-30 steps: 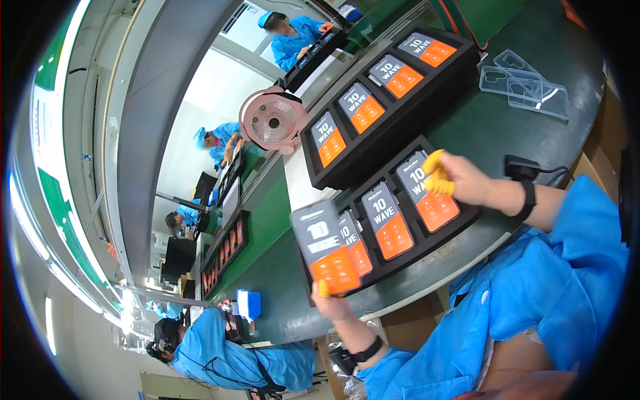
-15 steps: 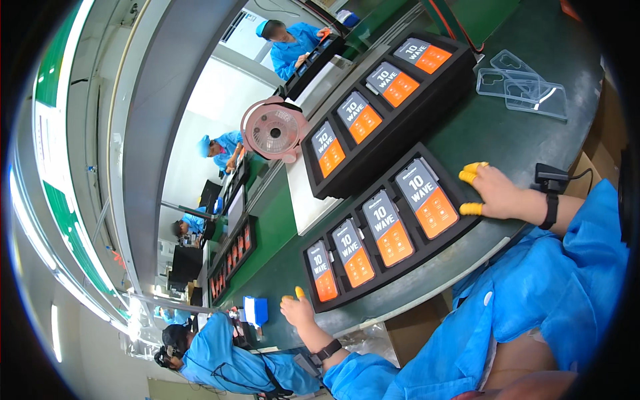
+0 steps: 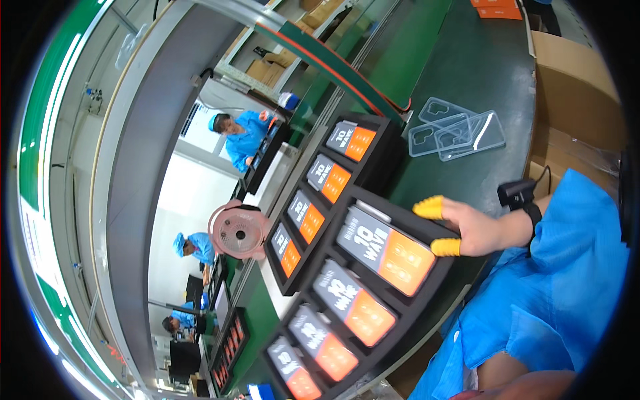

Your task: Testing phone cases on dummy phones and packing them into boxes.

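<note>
Right hand, yellow finger cots on, grips the end of the near black tray of grey-orange boxes on the green bench. Left hand's out of view.

Factory hall seen from above a dark green work surface that curves away along an assembly line. A grey conveyor housing with a pale belt runs beside it, bordered by a green-and-white band. Seated workers in blue coats and caps line the far side. Cardboard boxes stand at the right edge. A small pink fan sits beside the belt. Lighting is bright and even.
</note>
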Action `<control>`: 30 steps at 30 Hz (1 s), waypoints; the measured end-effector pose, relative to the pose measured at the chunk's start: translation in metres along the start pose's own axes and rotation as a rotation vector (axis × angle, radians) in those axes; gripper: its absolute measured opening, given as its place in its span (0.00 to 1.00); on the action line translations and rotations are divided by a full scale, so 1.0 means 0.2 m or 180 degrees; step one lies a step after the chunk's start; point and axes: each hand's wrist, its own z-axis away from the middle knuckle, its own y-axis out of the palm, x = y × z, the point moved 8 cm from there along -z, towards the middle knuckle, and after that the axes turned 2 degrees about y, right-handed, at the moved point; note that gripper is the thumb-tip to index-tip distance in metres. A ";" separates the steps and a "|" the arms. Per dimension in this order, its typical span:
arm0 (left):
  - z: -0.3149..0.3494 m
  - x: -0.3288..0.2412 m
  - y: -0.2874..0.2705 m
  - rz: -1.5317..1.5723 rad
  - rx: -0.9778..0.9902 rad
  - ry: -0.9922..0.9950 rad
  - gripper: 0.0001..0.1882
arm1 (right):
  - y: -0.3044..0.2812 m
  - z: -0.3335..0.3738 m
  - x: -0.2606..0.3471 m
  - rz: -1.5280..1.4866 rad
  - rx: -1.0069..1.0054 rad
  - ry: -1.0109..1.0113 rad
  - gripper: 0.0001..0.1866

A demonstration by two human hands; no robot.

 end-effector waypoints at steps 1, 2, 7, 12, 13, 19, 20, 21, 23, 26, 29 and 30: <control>-0.05 -0.04 0.03 0.0029 0.0093 0.0039 0.19 | -0.06 -0.06 0.06 0.0227 -0.0035 -0.0256 0.26; -0.12 -0.07 0.07 0.0074 0.0223 0.0066 0.19 | -0.11 -0.13 0.08 0.0000 -0.0124 -0.0266 0.27; -0.67 -0.22 0.45 0.0111 0.0301 0.0816 0.17 | -0.27 -0.74 -0.03 -0.0462 -0.0761 -0.0202 0.26; -1.20 0.01 0.71 -0.1414 -0.0348 0.1180 0.16 | -0.45 -0.99 -0.46 0.0901 -0.1147 -0.0023 0.23; -1.40 0.11 0.63 -0.1655 -0.0494 0.1313 0.16 | -0.46 -1.00 -0.48 0.1083 -0.1091 0.0061 0.23; -0.80 -0.25 0.95 -0.3451 -0.1435 0.3340 0.17 | -0.66 -0.85 -0.34 0.1027 -0.1909 -0.0430 0.15; -0.73 -0.24 0.97 -0.3208 -0.1068 0.3666 0.15 | -0.69 -0.81 -0.35 0.0287 -0.1908 -0.0082 0.15; -0.62 -0.18 1.07 -0.3105 -0.0760 0.4107 0.13 | -0.74 -0.66 -0.29 0.0203 -0.1858 -0.0212 0.14; -0.25 -0.09 1.34 -0.3322 0.0291 0.4469 0.12 | -0.82 -0.37 -0.19 0.0525 -0.1696 -0.0297 0.13; 0.00 0.27 1.59 -0.3325 0.1817 0.4115 0.07 | -1.11 0.22 -0.14 0.1059 -0.2166 0.0533 0.14; 0.25 0.65 1.83 -0.2811 0.3336 0.3946 0.08 | -1.60 0.93 -0.13 0.2293 -0.3304 0.2013 0.14; 0.34 0.71 1.93 -0.2717 0.3674 0.3844 0.08 | -1.73 1.17 -0.07 0.3719 -0.3384 0.2264 0.14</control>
